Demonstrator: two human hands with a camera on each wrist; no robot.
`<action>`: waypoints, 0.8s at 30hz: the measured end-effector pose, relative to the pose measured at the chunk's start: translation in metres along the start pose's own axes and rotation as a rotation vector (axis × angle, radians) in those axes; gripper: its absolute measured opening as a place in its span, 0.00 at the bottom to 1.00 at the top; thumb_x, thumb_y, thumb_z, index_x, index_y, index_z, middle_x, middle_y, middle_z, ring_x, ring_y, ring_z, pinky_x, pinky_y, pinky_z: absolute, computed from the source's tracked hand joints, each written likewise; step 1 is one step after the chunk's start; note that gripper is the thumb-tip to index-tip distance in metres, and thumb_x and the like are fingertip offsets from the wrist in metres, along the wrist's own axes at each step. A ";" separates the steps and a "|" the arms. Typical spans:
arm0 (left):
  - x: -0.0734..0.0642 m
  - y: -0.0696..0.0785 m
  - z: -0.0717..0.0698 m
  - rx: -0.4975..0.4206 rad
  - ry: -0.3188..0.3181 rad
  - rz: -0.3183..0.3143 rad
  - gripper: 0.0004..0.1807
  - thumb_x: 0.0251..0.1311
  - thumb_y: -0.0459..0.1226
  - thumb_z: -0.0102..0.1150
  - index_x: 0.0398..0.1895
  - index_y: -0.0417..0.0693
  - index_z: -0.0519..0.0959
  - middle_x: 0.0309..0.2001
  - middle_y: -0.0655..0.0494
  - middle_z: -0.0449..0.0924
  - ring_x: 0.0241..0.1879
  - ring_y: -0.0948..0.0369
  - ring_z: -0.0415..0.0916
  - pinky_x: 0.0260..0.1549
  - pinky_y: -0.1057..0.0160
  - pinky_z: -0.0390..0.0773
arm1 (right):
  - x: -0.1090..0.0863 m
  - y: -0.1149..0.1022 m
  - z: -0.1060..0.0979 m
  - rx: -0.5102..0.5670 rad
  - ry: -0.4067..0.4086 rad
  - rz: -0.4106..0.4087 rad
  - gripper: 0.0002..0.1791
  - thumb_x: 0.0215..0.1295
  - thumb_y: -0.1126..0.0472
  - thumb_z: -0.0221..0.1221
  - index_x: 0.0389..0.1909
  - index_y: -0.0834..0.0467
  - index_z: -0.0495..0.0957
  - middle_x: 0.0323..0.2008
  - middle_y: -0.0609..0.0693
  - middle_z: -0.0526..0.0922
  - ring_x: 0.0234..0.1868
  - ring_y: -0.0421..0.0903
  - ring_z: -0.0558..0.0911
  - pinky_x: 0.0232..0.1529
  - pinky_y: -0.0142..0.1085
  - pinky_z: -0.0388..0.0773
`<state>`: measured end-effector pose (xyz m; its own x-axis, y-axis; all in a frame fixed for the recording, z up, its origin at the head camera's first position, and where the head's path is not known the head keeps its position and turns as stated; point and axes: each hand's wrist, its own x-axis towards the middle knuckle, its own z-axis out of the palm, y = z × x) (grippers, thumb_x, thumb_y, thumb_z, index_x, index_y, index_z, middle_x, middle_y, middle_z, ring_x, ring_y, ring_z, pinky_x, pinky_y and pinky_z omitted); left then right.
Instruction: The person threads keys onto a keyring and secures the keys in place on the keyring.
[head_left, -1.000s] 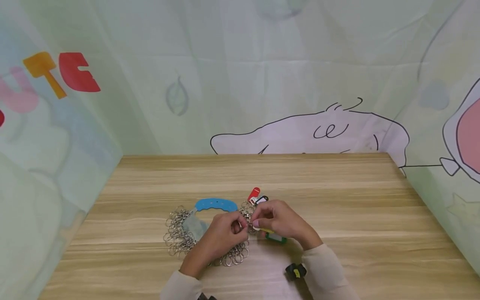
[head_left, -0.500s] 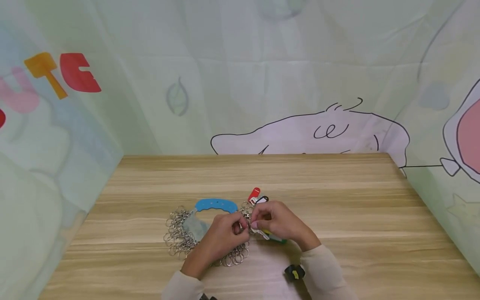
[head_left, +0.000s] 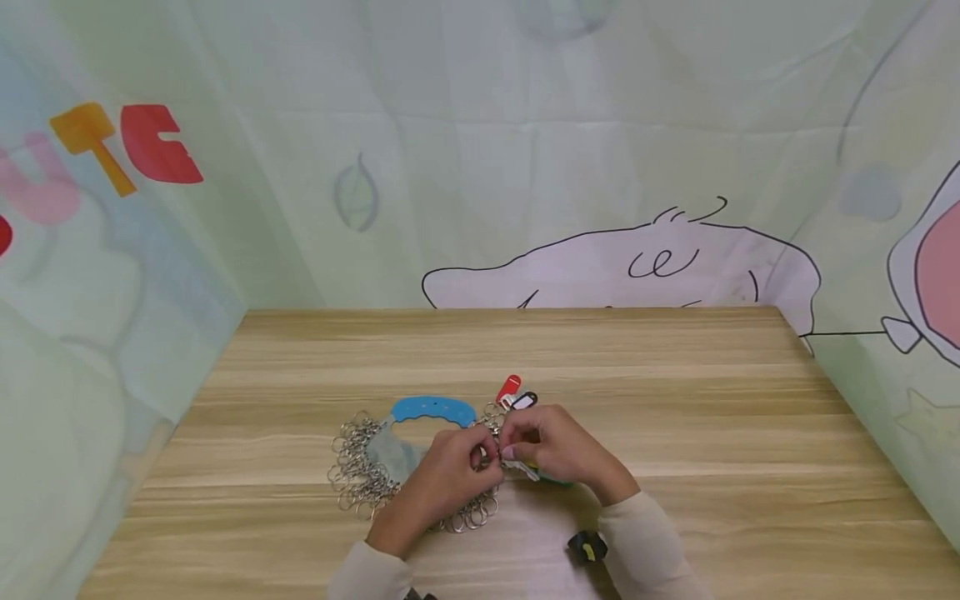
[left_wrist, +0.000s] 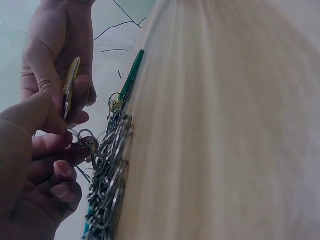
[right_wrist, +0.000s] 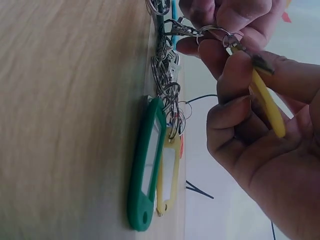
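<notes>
On the table lies a key holder with a blue grip (head_left: pixel 432 407), a grey translucent plate (head_left: pixel 386 454) and many metal rings (head_left: pixel 352 458) around it. My left hand (head_left: pixel 448 473) pinches a split ring (right_wrist: pixel 213 30) at the holder's right side. My right hand (head_left: pixel 558 450) pinches a yellow key tag (right_wrist: pixel 270 110) by its ring end, right at that split ring. A silver key (head_left: pixel 525 470) shows below the right fingers in the head view. Fingertips of both hands nearly meet and hide part of the join.
A red tag (head_left: pixel 509 387) and a black-rimmed tag (head_left: pixel 523 401) lie beyond the right hand. Under it are a green tag (right_wrist: pixel 147 165) and another yellow tag (right_wrist: pixel 169 175). A black device (head_left: pixel 587 547) sits by the right sleeve; a printed curtain stands behind the table.
Both hands have shifted only slightly, the left a little to the right. The key has swung into view below the right hand, which now covers more of the green tag.
</notes>
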<state>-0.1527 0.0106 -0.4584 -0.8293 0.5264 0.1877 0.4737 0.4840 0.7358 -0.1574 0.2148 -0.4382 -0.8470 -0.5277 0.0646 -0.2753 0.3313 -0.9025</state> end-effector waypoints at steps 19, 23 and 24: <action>0.000 -0.002 -0.003 -0.052 -0.008 -0.027 0.12 0.59 0.34 0.71 0.45 0.52 0.83 0.28 0.66 0.72 0.27 0.65 0.67 0.26 0.65 0.71 | -0.003 0.002 -0.003 0.044 0.049 0.084 0.03 0.67 0.69 0.63 0.37 0.58 0.81 0.30 0.49 0.82 0.33 0.45 0.79 0.40 0.39 0.75; 0.000 -0.001 -0.004 -0.032 0.007 -0.029 0.11 0.60 0.34 0.70 0.45 0.50 0.83 0.27 0.67 0.71 0.27 0.66 0.67 0.26 0.64 0.71 | -0.003 -0.001 -0.004 0.042 0.048 0.077 0.05 0.67 0.70 0.63 0.39 0.58 0.80 0.32 0.48 0.83 0.35 0.45 0.81 0.41 0.40 0.76; 0.000 -0.002 -0.004 -0.030 0.008 -0.033 0.11 0.60 0.34 0.70 0.46 0.50 0.84 0.28 0.68 0.72 0.28 0.66 0.67 0.27 0.64 0.71 | -0.003 -0.002 -0.005 0.041 0.044 0.075 0.06 0.66 0.71 0.63 0.40 0.59 0.79 0.32 0.48 0.83 0.35 0.45 0.81 0.41 0.40 0.76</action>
<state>-0.1546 0.0072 -0.4570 -0.8467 0.5049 0.1681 0.4370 0.4794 0.7611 -0.1566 0.2194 -0.4349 -0.8839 -0.4674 0.0143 -0.1925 0.3358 -0.9221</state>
